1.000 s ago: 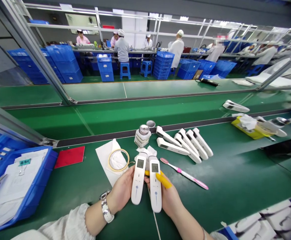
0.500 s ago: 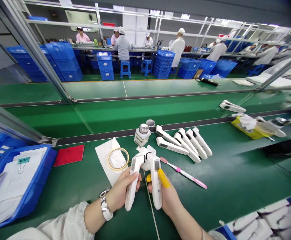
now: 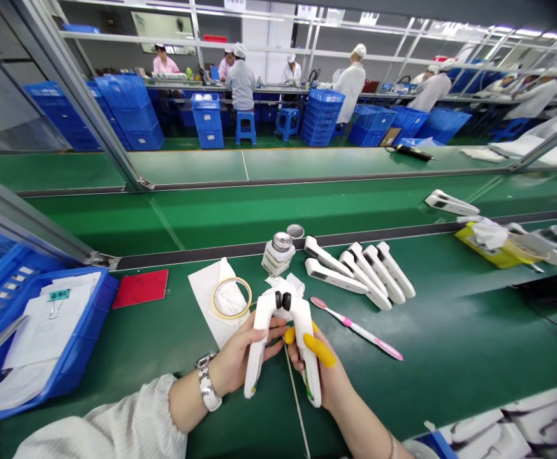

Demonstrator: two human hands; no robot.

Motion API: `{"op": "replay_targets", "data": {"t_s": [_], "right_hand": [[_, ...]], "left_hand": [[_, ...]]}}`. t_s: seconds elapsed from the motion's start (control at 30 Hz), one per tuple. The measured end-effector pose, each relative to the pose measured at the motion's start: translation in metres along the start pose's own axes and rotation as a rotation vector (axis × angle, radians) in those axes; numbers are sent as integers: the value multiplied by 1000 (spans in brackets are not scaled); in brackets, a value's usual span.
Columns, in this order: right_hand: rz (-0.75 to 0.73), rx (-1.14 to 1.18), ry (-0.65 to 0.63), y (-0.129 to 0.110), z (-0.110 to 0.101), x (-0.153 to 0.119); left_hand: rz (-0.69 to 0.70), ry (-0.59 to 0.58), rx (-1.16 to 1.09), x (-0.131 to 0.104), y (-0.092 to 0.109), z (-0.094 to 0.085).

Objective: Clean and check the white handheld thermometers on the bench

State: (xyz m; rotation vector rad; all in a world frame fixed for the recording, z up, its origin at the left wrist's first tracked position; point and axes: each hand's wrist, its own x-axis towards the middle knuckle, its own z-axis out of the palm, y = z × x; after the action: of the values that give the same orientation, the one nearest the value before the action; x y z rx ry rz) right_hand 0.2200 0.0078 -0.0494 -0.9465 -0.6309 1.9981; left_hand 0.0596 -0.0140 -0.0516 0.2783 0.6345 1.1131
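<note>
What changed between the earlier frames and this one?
The thermometers in the left hand and right hand turned: their screens faced the camera, and now their black tips face each other, screens out of view. The lone thermometer on the green belt slid slightly left. Nothing was taken or let go; the toothbrush, bottle and ring stayed.

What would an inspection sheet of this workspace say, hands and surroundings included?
Surface: green bench, its visible bare parts look dry.
Things in hand: two white devices, black tips close together; similar ones lie beyond.
Clutter: bottle, toothbrush, red sheet.
Hands: left and right hold one device each; right wears yellow finger covers.
Cables: possibly a cord by the black tool across the way.
Surroundings: blue crates, people at far benches.
</note>
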Motion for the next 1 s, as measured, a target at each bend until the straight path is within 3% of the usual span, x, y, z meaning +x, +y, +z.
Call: {"op": "replay_targets", "data": {"t_s": [0.43, 0.7, 0.8, 1.0], "right_hand": [[-30, 71, 33, -4, -2, 0], [-171, -13, 31, 7, 4, 3], [-281, -163, 43, 14, 5, 7], [-376, -520, 66, 1, 2, 6]], "left_hand": [[-34, -39, 37, -1, 4, 0], [22, 33, 81, 3, -8, 8], [78, 85, 171, 9, -20, 17], [54, -35, 353, 9, -25, 30]]}}
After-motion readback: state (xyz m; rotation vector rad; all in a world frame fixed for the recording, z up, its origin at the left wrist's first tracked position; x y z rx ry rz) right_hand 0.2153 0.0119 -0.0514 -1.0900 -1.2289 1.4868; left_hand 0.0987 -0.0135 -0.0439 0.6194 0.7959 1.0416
